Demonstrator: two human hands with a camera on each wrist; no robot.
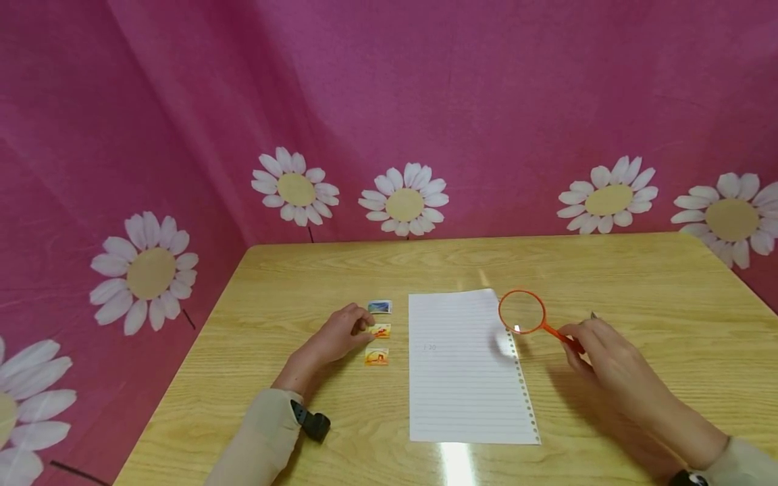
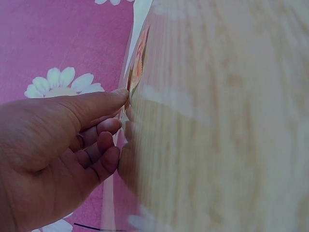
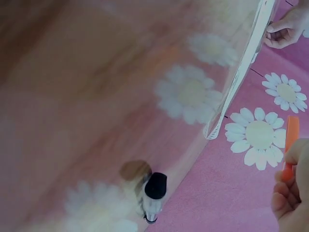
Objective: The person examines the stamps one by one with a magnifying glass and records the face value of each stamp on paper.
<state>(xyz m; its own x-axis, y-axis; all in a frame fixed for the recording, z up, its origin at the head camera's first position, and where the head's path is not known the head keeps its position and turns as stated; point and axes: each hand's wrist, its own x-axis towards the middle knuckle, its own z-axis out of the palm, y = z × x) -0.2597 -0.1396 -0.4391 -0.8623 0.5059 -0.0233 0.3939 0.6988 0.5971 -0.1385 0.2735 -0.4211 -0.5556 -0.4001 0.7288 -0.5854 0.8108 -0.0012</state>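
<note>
Three small colourful stamps lie in a column on the table: a blue-green one (image 1: pixel 380 307), a yellow-red one (image 1: pixel 382 331) and an orange-yellow one (image 1: pixel 377 357). My left hand (image 1: pixel 342 332) pinches the left edge of the middle stamp with thumb and index finger; the left wrist view shows the thumb (image 2: pixel 108 100) at the edge of a stamp (image 2: pixel 140 58). In my right hand (image 1: pixel 608 358) is the handle of an orange-red magnifying glass (image 1: pixel 543 324), its lens raised over the right edge of a lined sheet (image 1: pixel 468 398). The right wrist view shows the handle (image 3: pixel 291 135) gripped between thumb and fingers.
Faint pencil-like writing (image 1: pixel 430 347) marks the sheet, which has punched holes along its right side. Behind my right hand, a small object with a black end (image 3: pixel 156 186) lies on the glossy wooden table (image 1: pixel 638 283). A pink flowered cloth (image 1: pixel 486 101) hangs behind.
</note>
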